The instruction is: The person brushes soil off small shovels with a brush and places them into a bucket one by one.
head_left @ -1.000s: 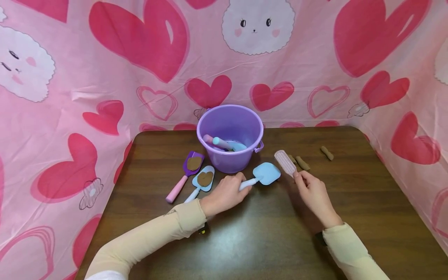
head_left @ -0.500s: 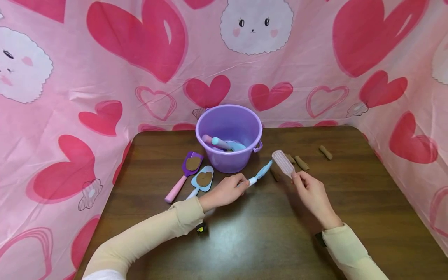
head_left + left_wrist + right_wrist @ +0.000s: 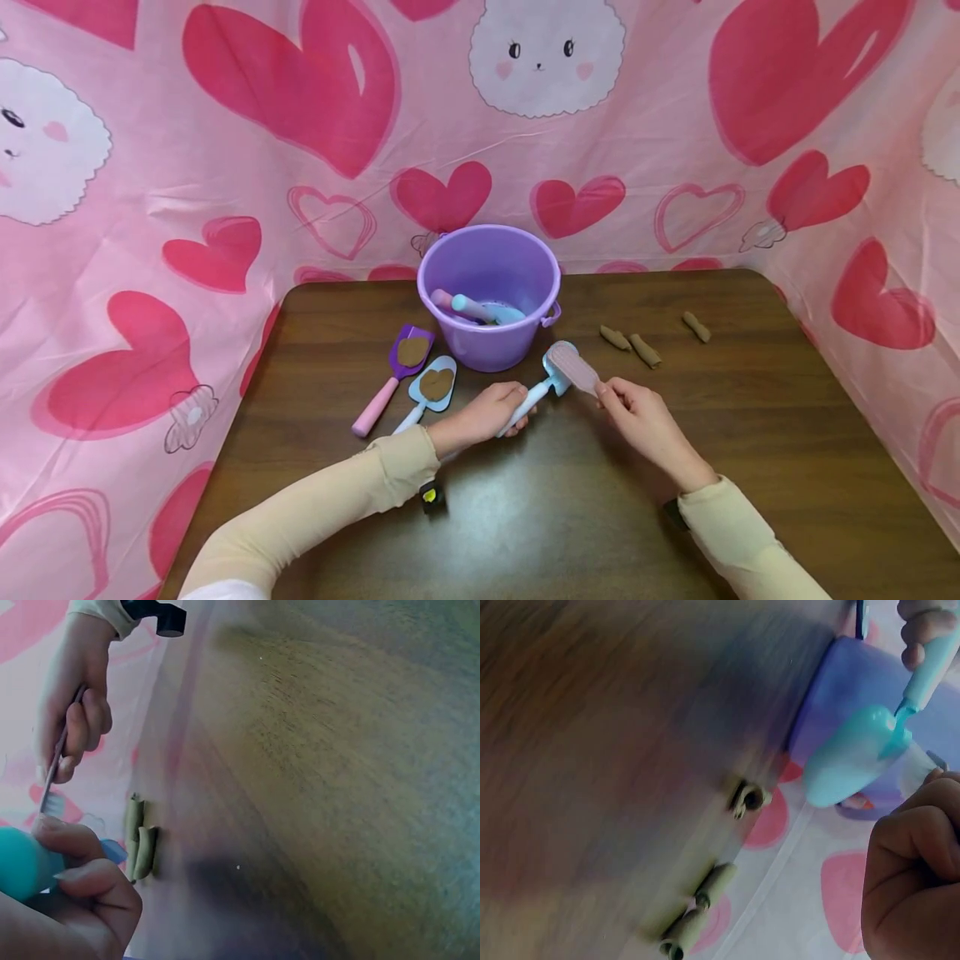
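In the head view my left hand [image 3: 483,414] grips the white handle of a light blue toy shovel [image 3: 534,397], its blade tilted up off the table. Between thumb and fingers, my right hand [image 3: 648,425] pinches a pale pink flat paddle with a textured face [image 3: 576,369]. That paddle overlaps the shovel's blade and hides much of it. From the right wrist view, the back of the blade [image 3: 847,757] shows in front of the purple bucket [image 3: 836,682]. The left wrist view catches the paddle edge-on as a thin line [image 3: 56,761].
Behind the hands stands the purple bucket [image 3: 491,346] with several toy tools inside. Left of it lie a purple scoop [image 3: 401,367] and a second blue shovel [image 3: 417,414], each bearing a brown piece. Brown rolls [image 3: 645,351] lie to the right. A patterned pink cloth [image 3: 652,225] backs the table.
My left hand has turned the shovel from face-up to tilted, blade raised. My right hand has moved left and brought the paddle over the blade. The brown rolls now show more fully.
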`<state>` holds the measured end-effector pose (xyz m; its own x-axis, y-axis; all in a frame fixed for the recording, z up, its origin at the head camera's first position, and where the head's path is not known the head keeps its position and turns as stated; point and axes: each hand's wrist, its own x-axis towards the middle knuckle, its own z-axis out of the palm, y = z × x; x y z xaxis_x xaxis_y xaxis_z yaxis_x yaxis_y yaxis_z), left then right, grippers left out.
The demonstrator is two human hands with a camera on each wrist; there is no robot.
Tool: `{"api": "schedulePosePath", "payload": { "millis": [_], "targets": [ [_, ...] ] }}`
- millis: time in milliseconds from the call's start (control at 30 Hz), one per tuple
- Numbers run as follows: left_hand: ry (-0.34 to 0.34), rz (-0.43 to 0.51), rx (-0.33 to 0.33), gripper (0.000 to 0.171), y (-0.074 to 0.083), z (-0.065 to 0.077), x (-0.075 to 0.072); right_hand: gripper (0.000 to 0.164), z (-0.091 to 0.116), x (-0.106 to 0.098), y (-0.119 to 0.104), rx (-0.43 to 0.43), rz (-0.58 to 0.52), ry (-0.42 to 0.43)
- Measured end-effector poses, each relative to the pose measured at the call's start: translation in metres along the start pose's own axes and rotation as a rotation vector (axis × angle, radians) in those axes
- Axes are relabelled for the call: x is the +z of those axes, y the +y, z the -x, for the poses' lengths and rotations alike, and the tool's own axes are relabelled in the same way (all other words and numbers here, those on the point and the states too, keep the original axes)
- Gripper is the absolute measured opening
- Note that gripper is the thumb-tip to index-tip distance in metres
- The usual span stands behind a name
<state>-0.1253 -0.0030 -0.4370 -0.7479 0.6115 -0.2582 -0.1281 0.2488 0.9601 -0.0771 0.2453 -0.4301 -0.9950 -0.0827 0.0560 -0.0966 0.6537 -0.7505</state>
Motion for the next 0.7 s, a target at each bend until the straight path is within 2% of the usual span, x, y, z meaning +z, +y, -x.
{"api": "schedulePosePath", "payload": {
  "millis": [167,367,533,600,700],
  "targets": [
    [-0.047,0.107,-0.021,0.040,-0.0023,-0.0001,0.0007,0.036,-0.0024,0.0036,0.0002,0.038,-0.004,-0.047],
    [-0.049,0.104,-0.002,0.038,-0.0046,0.0003,0.0016,0.041,-0.0031,0.0003,0.0065,0.095,0.090,0.028],
    [-0.038,0.090,0.000,0.038,-0.0047,0.0005,0.0015,0.035,-0.0012,0.0029,0.0056,0.018,0.032,0.020],
    [-0.036,0.108,-0.007,0.039,-0.0046,-0.0002,0.0011,0.032,-0.0002,0.0053,0.0037,-0.022,0.006,0.001],
    [-0.040,0.157,-0.011,0.039,-0.0033,-0.0014,0.0001,0.031,-0.0004,0.0059,0.0029,-0.029,-0.001,-0.015]
  ]
}}
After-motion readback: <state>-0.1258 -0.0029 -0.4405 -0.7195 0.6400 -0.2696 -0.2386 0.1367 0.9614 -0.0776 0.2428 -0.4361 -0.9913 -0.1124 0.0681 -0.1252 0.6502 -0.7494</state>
